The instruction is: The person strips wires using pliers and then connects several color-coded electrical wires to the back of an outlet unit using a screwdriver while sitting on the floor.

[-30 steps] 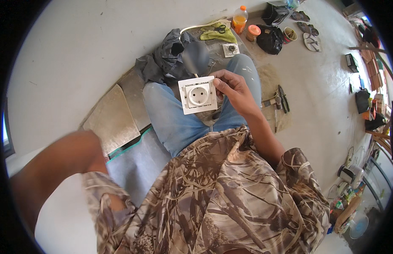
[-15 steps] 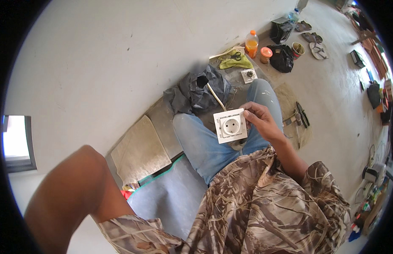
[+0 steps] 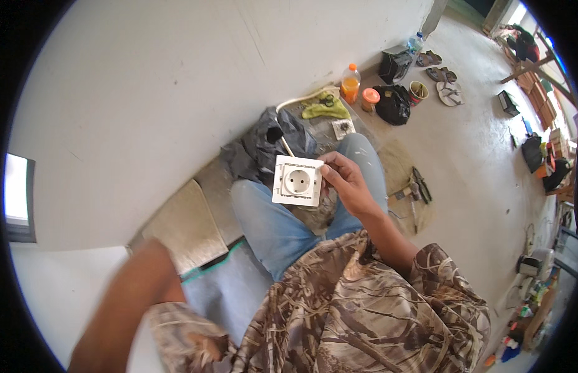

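My right hand [image 3: 346, 183] is closed on a white wall socket [image 3: 297, 181], pinching its right edge with the thumb in front. The socket's square frame and round two-hole insert face up toward me, above my thighs. Behind its top edge a white cable [image 3: 287, 147] runs up past a crumpled black plastic bag [image 3: 258, 146]; whether it joins the socket is hidden. My left arm [image 3: 130, 295] is bent at the elbow and leaves the picture at the lower left, so my left hand does not show. Beyond my right knee lies another white socket part [image 3: 343, 128].
Scissors [image 3: 327, 100] rest on a yellow-green cloth [image 3: 326, 110] near the wall. Beside it stand an orange drink bottle [image 3: 350, 86] and an orange-lidded jar [image 3: 369, 101]. Pliers [image 3: 421, 185] and a screwdriver [image 3: 414, 211] lie right of my leg. Sandals [image 3: 449, 93] are farther off.
The view has shifted, so the surroundings sit farther left. My right hand still holds the socket, which is turned slightly. My left elbow has dropped lower in the picture.
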The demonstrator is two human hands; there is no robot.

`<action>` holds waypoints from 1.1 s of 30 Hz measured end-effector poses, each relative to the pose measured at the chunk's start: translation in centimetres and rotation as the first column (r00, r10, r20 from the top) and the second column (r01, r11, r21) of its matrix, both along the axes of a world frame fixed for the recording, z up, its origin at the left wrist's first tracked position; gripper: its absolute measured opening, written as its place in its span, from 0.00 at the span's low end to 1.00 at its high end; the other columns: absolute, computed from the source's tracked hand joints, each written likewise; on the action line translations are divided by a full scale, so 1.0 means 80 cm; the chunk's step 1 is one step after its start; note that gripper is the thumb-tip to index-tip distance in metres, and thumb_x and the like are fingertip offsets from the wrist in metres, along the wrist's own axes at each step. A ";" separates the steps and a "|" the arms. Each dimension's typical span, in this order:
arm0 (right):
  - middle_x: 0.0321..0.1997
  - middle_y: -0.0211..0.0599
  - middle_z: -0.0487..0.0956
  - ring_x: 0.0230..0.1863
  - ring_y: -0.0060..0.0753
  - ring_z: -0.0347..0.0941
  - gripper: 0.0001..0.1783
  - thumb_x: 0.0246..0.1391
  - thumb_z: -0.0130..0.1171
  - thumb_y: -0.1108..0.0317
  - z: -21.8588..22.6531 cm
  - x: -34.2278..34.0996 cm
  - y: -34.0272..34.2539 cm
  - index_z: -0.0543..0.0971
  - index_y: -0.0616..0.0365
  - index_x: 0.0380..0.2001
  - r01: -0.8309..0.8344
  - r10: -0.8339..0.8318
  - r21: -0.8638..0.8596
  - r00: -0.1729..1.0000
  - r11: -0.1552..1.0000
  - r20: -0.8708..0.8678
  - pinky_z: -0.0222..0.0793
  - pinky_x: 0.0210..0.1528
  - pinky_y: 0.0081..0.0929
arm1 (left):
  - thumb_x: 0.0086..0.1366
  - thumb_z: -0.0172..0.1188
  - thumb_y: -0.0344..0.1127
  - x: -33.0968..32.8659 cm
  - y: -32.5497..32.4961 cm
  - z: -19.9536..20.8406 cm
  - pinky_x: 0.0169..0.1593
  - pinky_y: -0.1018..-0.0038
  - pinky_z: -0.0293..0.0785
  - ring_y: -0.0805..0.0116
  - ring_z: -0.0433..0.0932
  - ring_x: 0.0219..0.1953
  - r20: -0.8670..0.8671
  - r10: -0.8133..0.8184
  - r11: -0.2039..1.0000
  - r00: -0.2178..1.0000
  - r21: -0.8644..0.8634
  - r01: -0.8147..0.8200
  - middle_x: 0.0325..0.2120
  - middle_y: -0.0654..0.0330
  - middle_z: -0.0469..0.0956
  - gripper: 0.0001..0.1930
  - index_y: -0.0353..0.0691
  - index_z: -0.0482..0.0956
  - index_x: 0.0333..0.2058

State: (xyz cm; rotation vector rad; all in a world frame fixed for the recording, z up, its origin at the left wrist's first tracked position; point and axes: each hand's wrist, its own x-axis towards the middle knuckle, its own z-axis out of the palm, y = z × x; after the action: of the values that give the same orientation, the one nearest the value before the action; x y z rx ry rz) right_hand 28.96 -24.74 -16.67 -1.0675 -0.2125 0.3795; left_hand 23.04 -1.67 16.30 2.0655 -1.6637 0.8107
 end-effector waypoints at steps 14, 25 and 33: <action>0.38 0.31 0.76 0.37 0.20 0.73 0.11 0.63 0.58 0.66 0.019 -0.015 0.025 0.71 0.58 0.44 -0.032 0.034 -0.018 0.990 0.999 0.135 0.70 0.36 0.23 | 0.68 0.32 0.73 0.025 -0.074 -0.353 0.57 0.58 0.72 0.53 0.74 0.55 -0.660 -0.718 0.181 0.221 -0.485 -0.856 0.54 0.48 0.73 0.44 0.39 0.61 0.64; 0.76 0.47 0.50 0.77 0.56 0.39 0.26 0.53 0.62 0.47 0.063 -0.020 0.055 0.79 0.43 0.54 0.344 0.386 -0.582 0.491 0.737 0.781 0.41 0.73 0.55 | 0.69 0.28 0.72 0.017 -0.049 -0.354 0.56 0.63 0.72 0.58 0.76 0.52 -0.642 -0.726 -0.007 0.246 -0.351 -0.937 0.51 0.53 0.76 0.44 0.34 0.70 0.57; 0.75 0.46 0.51 0.76 0.56 0.39 0.22 0.51 0.64 0.45 0.067 -0.001 0.035 0.83 0.42 0.46 0.363 0.443 -0.602 0.433 0.711 0.785 0.41 0.73 0.55 | 0.69 0.30 0.71 0.017 -0.042 -0.370 0.55 0.64 0.73 0.59 0.77 0.52 -0.641 -0.725 0.022 0.250 -0.385 -0.923 0.52 0.52 0.76 0.45 0.30 0.70 0.56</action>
State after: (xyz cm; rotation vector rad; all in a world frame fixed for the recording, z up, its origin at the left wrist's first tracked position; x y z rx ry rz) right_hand 28.86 -21.97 -11.34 -2.0192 -1.1900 -0.1845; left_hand 24.39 -5.03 -13.27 0.8435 0.3532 0.2123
